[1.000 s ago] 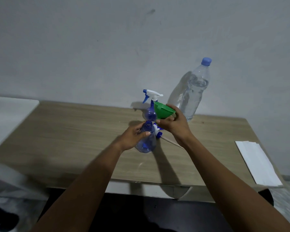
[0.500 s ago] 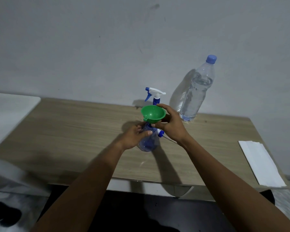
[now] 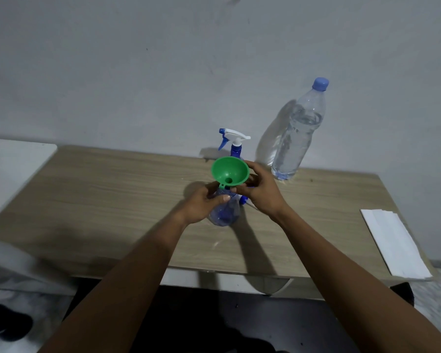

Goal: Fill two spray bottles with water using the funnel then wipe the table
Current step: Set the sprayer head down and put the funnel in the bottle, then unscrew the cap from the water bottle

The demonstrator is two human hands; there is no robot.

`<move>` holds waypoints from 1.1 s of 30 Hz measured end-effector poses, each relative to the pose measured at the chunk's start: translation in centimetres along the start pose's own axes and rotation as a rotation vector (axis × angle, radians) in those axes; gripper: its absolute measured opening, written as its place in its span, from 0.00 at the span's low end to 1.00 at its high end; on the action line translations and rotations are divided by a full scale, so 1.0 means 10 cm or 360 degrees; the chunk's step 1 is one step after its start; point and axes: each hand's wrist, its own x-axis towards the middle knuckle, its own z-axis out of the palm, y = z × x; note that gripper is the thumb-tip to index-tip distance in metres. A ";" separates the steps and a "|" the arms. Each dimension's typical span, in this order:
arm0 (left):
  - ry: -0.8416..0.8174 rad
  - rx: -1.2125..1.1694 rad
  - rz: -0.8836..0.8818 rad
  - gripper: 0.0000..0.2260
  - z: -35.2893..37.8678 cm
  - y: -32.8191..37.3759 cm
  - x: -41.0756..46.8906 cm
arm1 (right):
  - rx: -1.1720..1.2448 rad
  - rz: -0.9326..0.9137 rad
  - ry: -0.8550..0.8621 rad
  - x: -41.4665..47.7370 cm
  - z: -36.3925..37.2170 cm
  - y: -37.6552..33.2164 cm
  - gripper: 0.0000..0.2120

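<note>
Light wood-grain table [image 3: 112, 200] is sitting against a plain grey wall [image 3: 138, 72]. My left hand [image 3: 201, 205] is wrapping the clear blue plastic spray bottle [image 3: 225, 212]; right hand [image 3: 262, 194] is pinching the green plastic funnel [image 3: 229, 171] on top.

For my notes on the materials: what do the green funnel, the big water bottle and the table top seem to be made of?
Green funnel: likely moulded plastic, opaque, smooth, soft sheen.
Water bottle: clear thin plastic; water shows through, ribbed wall, blue cap.
Table top: matt wood-grain surface, probably laminate rather than solid wood; cannot tell.
</note>
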 end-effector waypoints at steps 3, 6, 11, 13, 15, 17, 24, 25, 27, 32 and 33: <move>-0.0061 0.0003 -0.0017 0.16 -0.01 0.00 0.00 | 0.0004 0.0000 0.0017 -0.01 -0.01 0.01 0.30; -0.0053 -0.0001 -0.0022 0.18 0.00 0.03 -0.01 | -0.0022 0.0000 0.0017 -0.03 -0.03 0.03 0.29; 0.0045 0.0171 -0.0101 0.26 0.02 -0.01 -0.06 | -0.0073 0.0046 0.0053 -0.07 -0.12 0.09 0.27; 0.0191 0.0239 -0.0150 0.34 0.07 -0.03 -0.12 | -0.0059 0.0070 0.0082 -0.08 -0.18 0.08 0.25; 0.0500 0.0213 -0.0174 0.34 0.21 0.04 -0.29 | -0.0041 0.0092 0.0111 -0.09 -0.25 0.07 0.24; 0.0905 0.0428 -0.0139 0.28 0.40 0.11 -0.51 | -0.0041 0.0115 0.0126 -0.10 -0.34 0.07 0.24; 0.0914 0.0636 -0.0141 0.12 1.11 0.14 -0.71 | -0.0154 0.0129 0.0106 -0.13 -0.76 0.02 0.26; 0.0859 0.0593 -0.0116 0.10 1.19 0.20 -0.65 | -0.0162 0.0131 0.0105 -0.14 -0.83 0.00 0.25; 0.0756 0.0438 -0.0056 0.08 1.33 0.31 -0.45 | -0.0190 0.0119 0.0109 -0.13 -0.98 -0.04 0.25; 0.0735 0.0438 0.0105 0.11 1.56 0.72 0.16 | -0.0257 0.0056 0.0181 0.00 -1.44 -0.25 0.25; 0.0746 0.0435 0.0133 0.11 1.58 0.84 0.29 | -0.0289 0.0022 0.0215 0.06 -1.53 -0.32 0.24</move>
